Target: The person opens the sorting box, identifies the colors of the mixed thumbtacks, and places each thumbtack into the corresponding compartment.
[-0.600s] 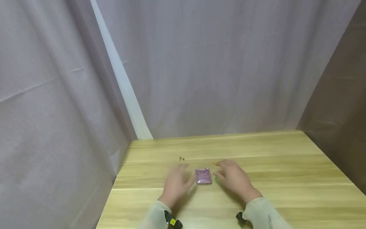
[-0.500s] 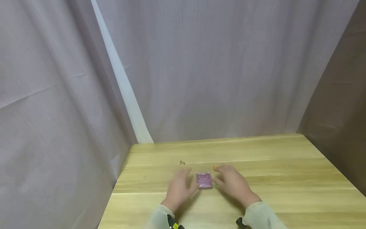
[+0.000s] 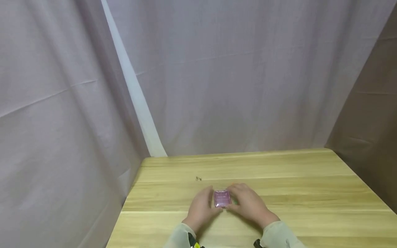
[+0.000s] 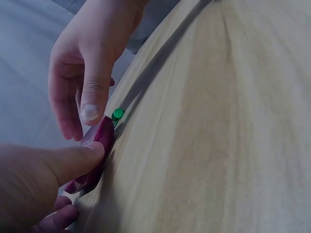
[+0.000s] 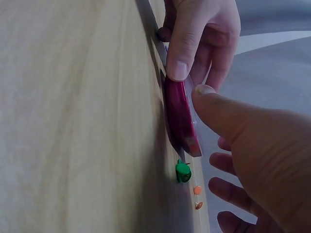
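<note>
A small square purple case (image 3: pixel 222 198) with a clear, shiny top lies between both hands in the head view. My left hand (image 3: pixel 201 209) grips its left side, the thumb on the near edge. In the right wrist view the case (image 5: pixel 180 112) stands at the table surface, its dark red-purple side showing. At its right side is my right hand (image 3: pixel 249 205), thumb at the near corner and fingers spread apart; whether it touches the case cannot be told. Beside the case lies a small green shiny piece (image 5: pixel 183 171) with a thin prong.
Small orange pieces (image 5: pixel 197 190) lie past the green one on the wood-grain table (image 3: pixel 294 193). Several tiny gold-brown pieces (image 3: pixel 198 178) lie behind the left hand. Grey curtains (image 3: pixel 217 86) hang at the back and sides.
Both hands have come in to the purple case, and the left thumb and fingers have taken hold of it. The head view has shifted slightly.
</note>
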{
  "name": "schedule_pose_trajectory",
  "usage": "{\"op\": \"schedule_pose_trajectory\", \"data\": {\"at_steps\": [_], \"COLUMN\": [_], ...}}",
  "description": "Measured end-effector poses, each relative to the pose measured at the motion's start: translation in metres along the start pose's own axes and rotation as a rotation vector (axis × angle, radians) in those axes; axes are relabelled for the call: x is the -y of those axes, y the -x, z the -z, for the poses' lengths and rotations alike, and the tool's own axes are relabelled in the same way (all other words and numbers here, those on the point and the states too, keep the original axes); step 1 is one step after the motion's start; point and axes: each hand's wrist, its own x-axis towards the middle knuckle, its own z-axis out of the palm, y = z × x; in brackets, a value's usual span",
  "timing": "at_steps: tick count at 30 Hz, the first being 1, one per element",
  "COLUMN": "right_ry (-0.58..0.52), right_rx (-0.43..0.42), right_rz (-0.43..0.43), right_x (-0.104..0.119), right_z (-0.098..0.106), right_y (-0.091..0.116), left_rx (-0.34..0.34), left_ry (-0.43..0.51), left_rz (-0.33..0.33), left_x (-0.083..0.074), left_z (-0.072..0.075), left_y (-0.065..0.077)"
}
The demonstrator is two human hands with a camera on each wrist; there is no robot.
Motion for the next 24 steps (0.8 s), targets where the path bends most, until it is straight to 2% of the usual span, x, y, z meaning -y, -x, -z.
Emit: {"op": "schedule_pose_trajectory", "data": {"at_steps": [9,24], "right_ry": [-0.028,0.004], "right_rx": [0.008,0.009], "right_rz": [0.025,0.046], "right_x": [0.0027,-0.0017], "right_z": [-0.0011,-0.0020], "right_y": [0.0024,0.0035], "left_rx": [-0.015,-0.048], "left_ry": [0.045,0.023], "left_rz": [-0.001,0.011], "left_x": [0.0027,0.0066], "left_z": [-0.0025,-0.0095], "left_y": [0.0036,0.0008]}}
